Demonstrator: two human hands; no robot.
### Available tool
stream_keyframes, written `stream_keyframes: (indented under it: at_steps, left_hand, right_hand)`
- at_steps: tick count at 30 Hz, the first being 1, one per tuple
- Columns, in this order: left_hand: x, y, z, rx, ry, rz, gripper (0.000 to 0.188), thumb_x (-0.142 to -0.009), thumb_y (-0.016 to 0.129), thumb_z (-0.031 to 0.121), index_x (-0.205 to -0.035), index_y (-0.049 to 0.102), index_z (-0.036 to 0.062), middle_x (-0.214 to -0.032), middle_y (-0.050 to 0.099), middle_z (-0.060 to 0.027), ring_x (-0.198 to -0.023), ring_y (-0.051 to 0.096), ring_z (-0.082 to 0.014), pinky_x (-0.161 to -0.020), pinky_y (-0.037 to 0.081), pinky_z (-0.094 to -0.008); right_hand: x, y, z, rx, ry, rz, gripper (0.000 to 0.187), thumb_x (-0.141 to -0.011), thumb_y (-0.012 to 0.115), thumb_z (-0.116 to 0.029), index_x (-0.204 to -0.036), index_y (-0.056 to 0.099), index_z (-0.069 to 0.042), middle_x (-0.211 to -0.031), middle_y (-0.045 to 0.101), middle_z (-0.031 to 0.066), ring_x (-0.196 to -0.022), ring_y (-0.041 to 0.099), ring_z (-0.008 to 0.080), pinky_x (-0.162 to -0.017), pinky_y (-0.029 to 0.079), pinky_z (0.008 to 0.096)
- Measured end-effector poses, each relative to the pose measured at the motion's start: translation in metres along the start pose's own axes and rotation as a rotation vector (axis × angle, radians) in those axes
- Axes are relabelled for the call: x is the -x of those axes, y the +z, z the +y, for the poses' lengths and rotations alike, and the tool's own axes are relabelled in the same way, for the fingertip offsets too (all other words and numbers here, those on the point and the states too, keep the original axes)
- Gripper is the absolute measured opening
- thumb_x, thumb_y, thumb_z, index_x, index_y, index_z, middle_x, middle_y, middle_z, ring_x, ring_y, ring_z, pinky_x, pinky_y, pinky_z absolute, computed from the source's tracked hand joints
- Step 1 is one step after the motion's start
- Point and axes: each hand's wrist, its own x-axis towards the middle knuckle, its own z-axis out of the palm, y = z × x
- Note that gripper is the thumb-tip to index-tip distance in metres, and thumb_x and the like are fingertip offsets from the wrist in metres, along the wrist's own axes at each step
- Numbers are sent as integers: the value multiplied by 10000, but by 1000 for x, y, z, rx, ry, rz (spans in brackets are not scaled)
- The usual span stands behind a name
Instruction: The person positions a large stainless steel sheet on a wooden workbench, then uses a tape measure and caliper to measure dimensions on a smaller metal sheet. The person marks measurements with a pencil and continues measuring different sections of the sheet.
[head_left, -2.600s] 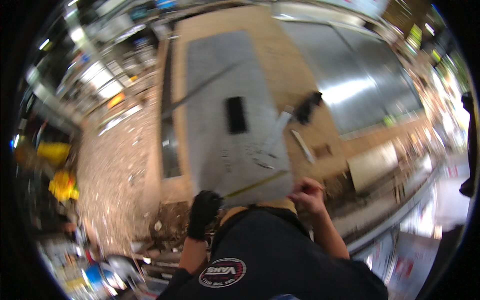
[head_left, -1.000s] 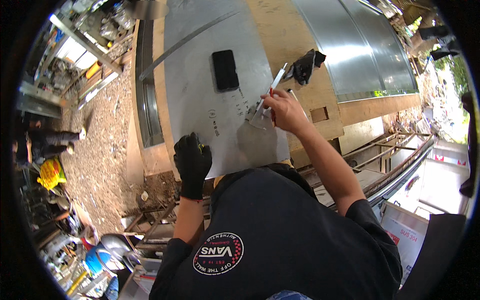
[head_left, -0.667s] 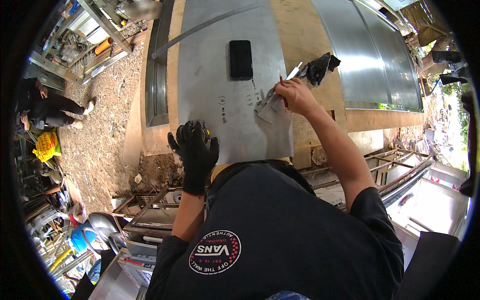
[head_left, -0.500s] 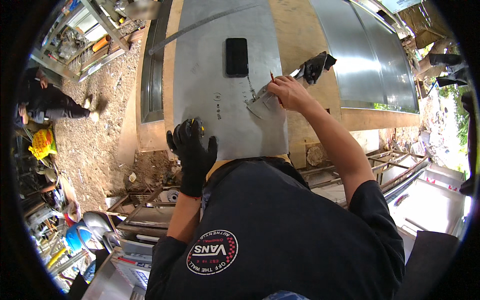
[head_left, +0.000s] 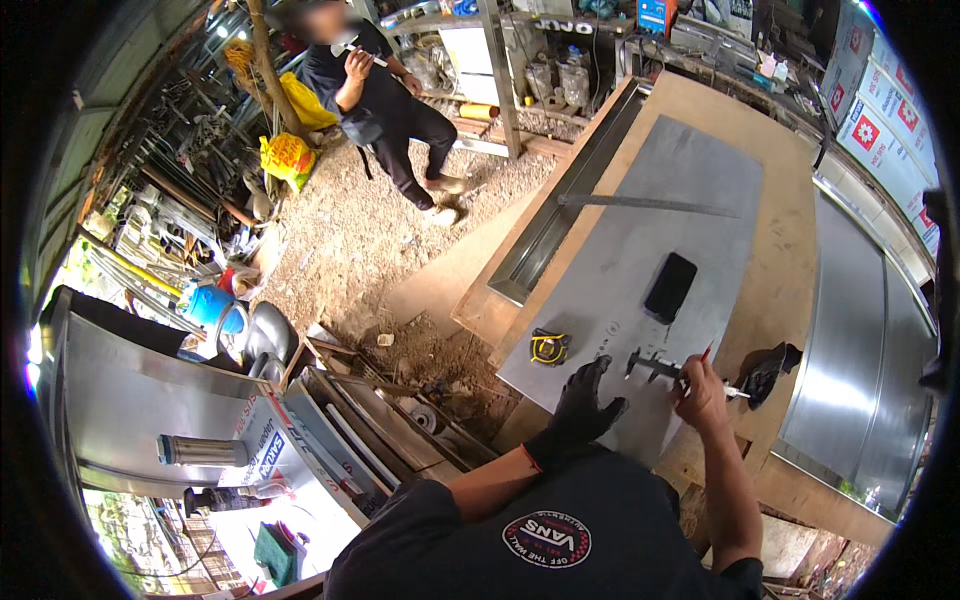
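Observation:
My left hand (head_left: 588, 408), in a black glove, has its fingers apart over the near part of a grey metal sheet (head_left: 690, 175). Beyond its fingertips lies a black and yellow tape measure (head_left: 549, 347), apart from the hand. My bare right hand (head_left: 702, 395) is closed around a caliper (head_left: 652, 366), whose jaws point left above the sheet. A thin red pencil (head_left: 706, 354) sticks up from the same hand. A black phone (head_left: 670, 287) lies beyond the caliper, near dark handwritten marks. Right of my right hand is a loose black glove (head_left: 768, 376) on the wooden board.
A thin metal strip (head_left: 650, 205) lies across the sheet, on a wooden board (head_left: 790, 215). Shiny metal panels (head_left: 850, 350) stand right. At the far left a person (head_left: 385, 110) stands on gravel. A metal cylinder (head_left: 203, 450) sits near left.
The view has swung left and up. My left hand has come off the tape measure and shifted right toward the caliper. The person at left now shows standing, one hand raised with an object.

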Motion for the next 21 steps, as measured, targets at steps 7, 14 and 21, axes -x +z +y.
stream_keyframes:
  at_steps: [7, 14, 21]
  left_hand:
    - [15, 64, -30, 974, -386, -338, 177, -1027, 567, 162, -944, 670, 45, -824, 643, -37, -751, 594, -141, -692, 516, -346]
    - [27, 62, 60, 660, -314, -438, 210, -1036, 567, 200, -1027, 670, 17, -854, 681, -49, -805, 648, -168, -752, 539, -331]
    - [52, 66, 67, 1057, -579, -196, 138, -1031, 556, 144, -1033, 626, 26, -1018, 693, -122, -939, 669, -225, -878, 555, -419]
  right_hand:
    - [53, -20, 13, -49, 31, -215, 321, -718, 772, -104, -1013, 654, -56, -1006, 691, 269, -1089, 641, 448, -922, 529, 494]
    - [87, -36, 42, -289, 167, -347, 413, -779, 730, -143, -1150, 553, -102, -1144, 564, 195, -1015, 606, 442, -826, 500, 525]
    - [72, -74, 68, -161, 473, -80, 423, -760, 712, -178, -1155, 564, -142, -979, 688, 158, -924, 679, 399, -732, 537, 513]
